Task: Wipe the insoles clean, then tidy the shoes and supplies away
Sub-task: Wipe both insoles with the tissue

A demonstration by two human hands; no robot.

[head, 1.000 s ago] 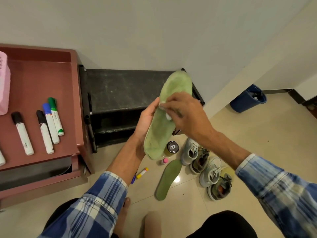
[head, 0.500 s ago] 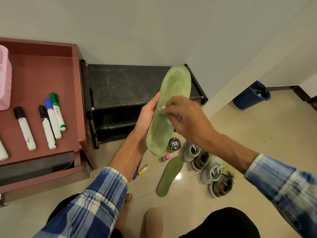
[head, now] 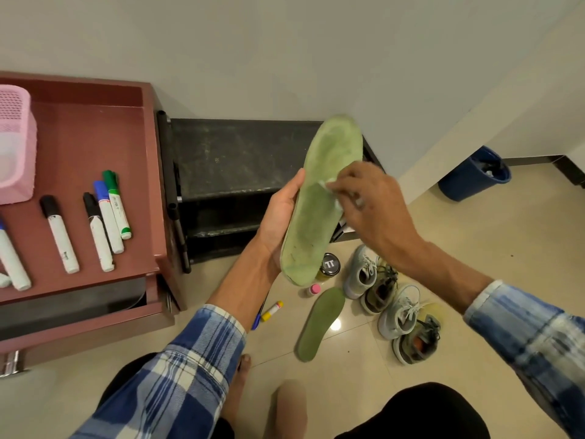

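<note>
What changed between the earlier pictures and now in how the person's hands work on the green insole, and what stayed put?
The right hand, pinching the white wipe, slid slightly up the held insole toward its toe end. Nothing was picked up or released. The left hand still holds it by the edge; the second insole, shoes and markers lie as before.

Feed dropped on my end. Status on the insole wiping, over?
Left hand grips insole, toe up. Right hand pinches white wipe against its middle. Second insole on floor beside shoes. Nothing blocking.
</note>
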